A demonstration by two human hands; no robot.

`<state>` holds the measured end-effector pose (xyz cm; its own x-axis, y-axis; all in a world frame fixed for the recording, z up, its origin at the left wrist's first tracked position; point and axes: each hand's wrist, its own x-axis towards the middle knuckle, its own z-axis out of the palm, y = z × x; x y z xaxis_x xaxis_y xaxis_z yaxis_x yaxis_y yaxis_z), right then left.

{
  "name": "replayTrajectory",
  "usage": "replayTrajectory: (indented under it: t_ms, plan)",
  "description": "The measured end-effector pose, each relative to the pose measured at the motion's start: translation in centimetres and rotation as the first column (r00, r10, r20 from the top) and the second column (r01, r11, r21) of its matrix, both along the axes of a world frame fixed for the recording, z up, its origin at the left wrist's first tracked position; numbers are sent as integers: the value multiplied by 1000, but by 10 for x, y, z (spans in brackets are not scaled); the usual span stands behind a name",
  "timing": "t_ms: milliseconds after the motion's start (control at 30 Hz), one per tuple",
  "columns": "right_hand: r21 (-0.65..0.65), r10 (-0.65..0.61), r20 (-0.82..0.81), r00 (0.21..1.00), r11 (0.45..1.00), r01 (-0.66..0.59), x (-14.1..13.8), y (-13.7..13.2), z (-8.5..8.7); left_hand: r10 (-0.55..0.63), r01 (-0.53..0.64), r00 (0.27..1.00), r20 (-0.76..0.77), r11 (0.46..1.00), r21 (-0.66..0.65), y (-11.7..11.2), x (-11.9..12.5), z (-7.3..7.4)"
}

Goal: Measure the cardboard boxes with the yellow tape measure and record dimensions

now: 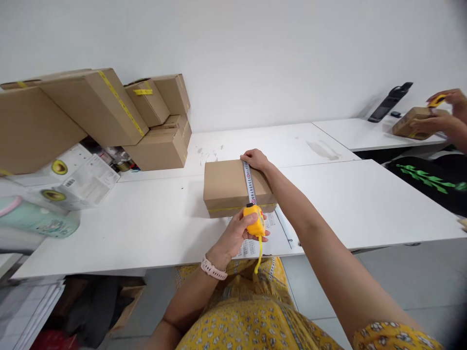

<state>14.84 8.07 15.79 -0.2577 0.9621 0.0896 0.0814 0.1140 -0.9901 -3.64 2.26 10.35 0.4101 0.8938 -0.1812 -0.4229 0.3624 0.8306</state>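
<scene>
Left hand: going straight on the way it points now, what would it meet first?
The left hand, with its yellow tape measure, would likely meet the near side of the cardboard box first; the right forearm seems farther along, but depth is unclear.

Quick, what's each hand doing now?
Left hand: holding the yellow plastic tape-measure case.
Right hand: holding the silver metal tape at the brown cardboard box's far edge.

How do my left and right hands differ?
Your left hand grips the yellow tape measure at the near side of the box; your right hand is at the far end of the blade. The left has a pink band at its wrist; the right has none. Both handle that tool.
</scene>
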Motion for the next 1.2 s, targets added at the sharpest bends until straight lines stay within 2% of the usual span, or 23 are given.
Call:
replayTrajectory:
  t_ms: [100, 233, 300, 367, 433, 500, 533, 567, 633, 700, 767, 867, 933, 1000, 1100, 1167, 1200]
  plan:
    - [21, -5, 5, 1000, 1000, 5, -9, 7, 6, -5, 5, 1000, -1, 1000, 6, 4, 2, 0]
    - [65, -21, -8, 1000, 998, 22, -30, 57, 18, -10, 12, 999, -32, 999, 41, 1, -1, 5]
    - [100, -91, -31, 995, 991, 94, -29, 86, 21, 39, -31, 996, -80, 995, 96, -9, -11, 7]
    - [145, -217, -69, 974, 964, 225, -15, 107, 18, 143, -115, 978, -152, 977, 180, -24, -30, 5]
    - [180, -349, -101, 932, 915, 362, 9, 112, 3, 307, -238, 919, -246, 932, 274, -37, -54, 0]
    - [189, -493, -70, 867, 847, 497, 34, 99, -23, 473, -365, 816, -332, 867, 338, -44, -78, -9]
    - [180, -534, -18, 845, 830, 529, 44, 87, -38, 520, -409, 775, -358, 845, 343, -44, -89, -14]
    - [164, -543, 54, 838, 833, 529, 51, 74, -53, 542, -438, 754, -372, 836, 330, -41, -97, -19]
    - [107, -497, 163, 853, 868, 485, 57, 49, -76, 522, -447, 767, -372, 852, 273, -32, -108, -26]
    - [103, -425, 202, 882, 905, 412, 53, 33, -85, 491, -430, 795, -357, 871, 239, -21, -112, -26]
    - [181, -406, 213, 889, 910, 372, 45, 31, -77, 478, -407, 805, -351, 876, 259, -9, -113, -19]
    - [341, -460, 257, 850, 866, 366, 32, 47, -47, 498, -387, 804, -326, 853, 350, 10, -118, 3]
    - [421, -508, 317, 801, 832, 362, 24, 63, -28, 519, -383, 801, -299, 828, 410, 23, -122, 20]
    - [483, -572, 392, 720, 794, 368, 15, 81, -15, 530, -379, 799, -283, 810, 447, 37, -126, 34]
    - [618, -670, 455, 587, 712, 333, -1, 107, -9, 530, -364, 796, -293, 806, 467, 53, -129, 47]
    - [699, -691, 466, 553, 671, 250, -10, 123, -10, 550, -374, 779, -301, 793, 482, 57, -127, 51]
    - [715, -682, 478, 553, 668, 206, -14, 131, -10, 568, -387, 767, -297, 779, 493, 56, -125, 51]
